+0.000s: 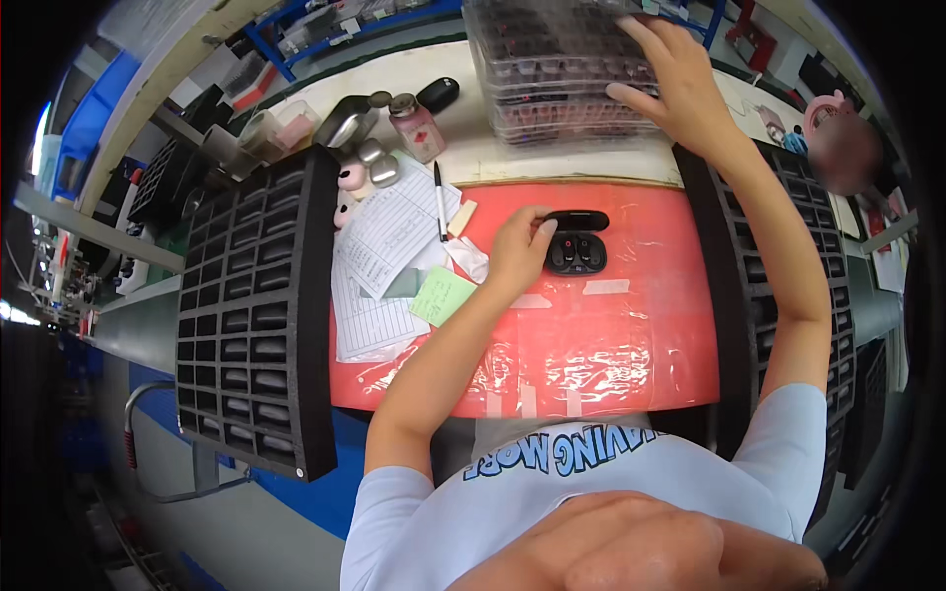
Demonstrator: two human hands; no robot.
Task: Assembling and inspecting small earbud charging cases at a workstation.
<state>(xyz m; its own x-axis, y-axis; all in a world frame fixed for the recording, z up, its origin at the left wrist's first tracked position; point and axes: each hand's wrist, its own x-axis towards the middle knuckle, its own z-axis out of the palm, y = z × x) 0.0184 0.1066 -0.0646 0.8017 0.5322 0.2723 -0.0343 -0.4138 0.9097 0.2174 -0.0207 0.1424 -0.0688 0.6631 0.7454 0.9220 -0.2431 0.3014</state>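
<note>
A black earbud charging case [576, 254] lies on the red mat with its lid raised, and two dark earbuds sit inside it. My left hand [522, 246] is closed at the left end of the lid, thumb and fingers pinching its edge. Farther off, my right hand [675, 84] reaches to the right side of a stack of clear plastic trays [562, 89]. Its fingers are spread, with the tips against or just over the trays; actual contact is hard to tell. Rows of small dark items show through the plastic.
Black foam compartment trays flank the mat at left [251, 315] and right [729, 286]. Paper forms [379, 246], a pen [439, 202] and a green sticky note [441, 295] lie left of the case. A pink-labelled bottle [416, 130] stands behind them.
</note>
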